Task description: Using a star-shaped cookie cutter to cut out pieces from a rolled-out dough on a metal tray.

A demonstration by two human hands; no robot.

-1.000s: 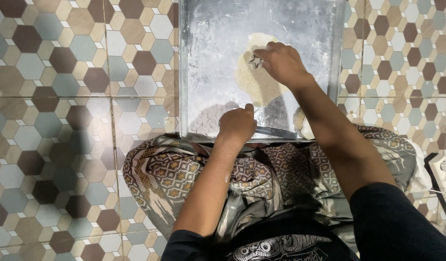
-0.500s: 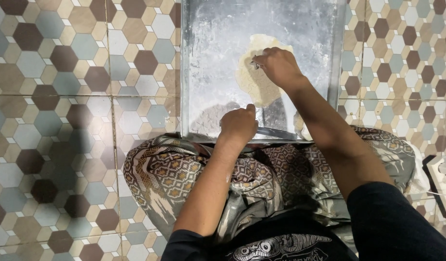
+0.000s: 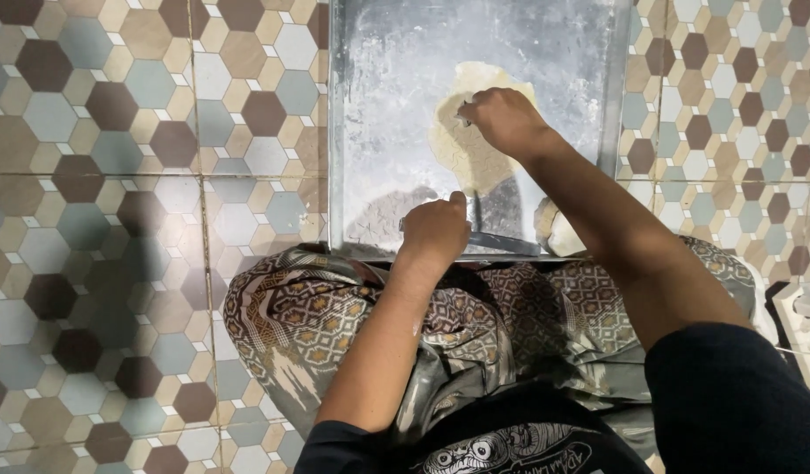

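The right hand presses with fingers together on the flat dough in the middle of the floured metal tray. The left hand, closed, grips the tray's near rim.

The far end of the floured rectangular metal tray is cut off by the picture's top edge. Part of the flat pale dough sheet is hidden under the right hand, whose small pinched object cannot be identified.

No packages, labels, signs or screens show anywhere in this view.
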